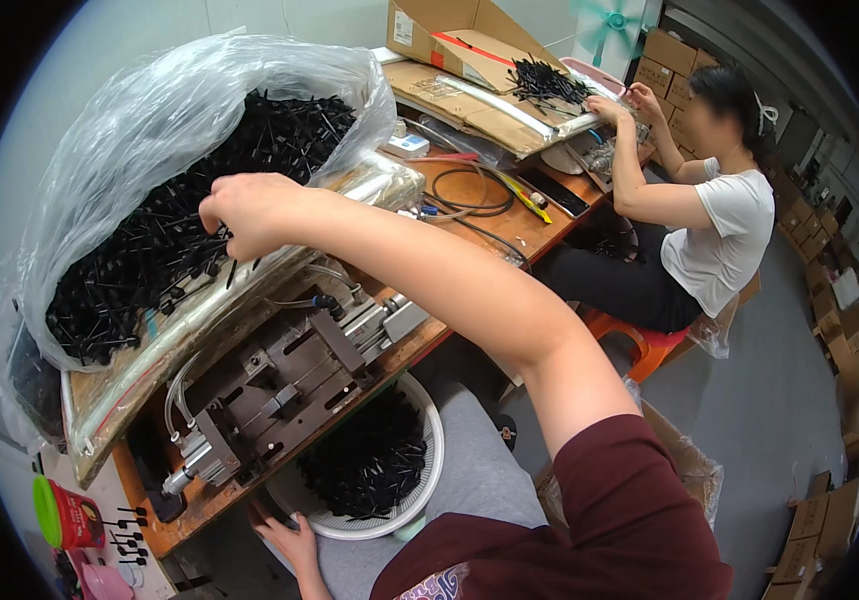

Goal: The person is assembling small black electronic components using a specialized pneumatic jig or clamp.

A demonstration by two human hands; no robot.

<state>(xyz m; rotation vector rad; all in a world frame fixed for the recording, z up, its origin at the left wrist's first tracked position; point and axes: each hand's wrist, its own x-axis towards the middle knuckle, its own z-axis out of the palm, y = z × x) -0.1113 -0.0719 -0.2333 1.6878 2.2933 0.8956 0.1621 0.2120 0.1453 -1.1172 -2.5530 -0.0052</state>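
My right hand (254, 215) reaches across to a big heap of thin black plastic parts (279, 140) in a clear plastic bag (179, 90). Its fingers are curled and pinched together, with a thin black part (231, 270) poking out below them. My left hand (294, 542) is low beside a white round basket (436, 455), its fingers apart and nothing seen in them. More black parts (369, 455) fill the basket, which rests by my lap. Between heap and basket, a metal clamping fixture (279, 390) with air tubes is mounted on the wooden bench (219, 508).
At the far right a co-worker (719, 200) sits on an orange stool (639, 340), hands by a second heap of black parts (549, 80). Cables (469, 190) and a phone (554, 190) lie on the bench. A red tub (74, 515) stands lower left. Cartons (819, 530) line the right side.
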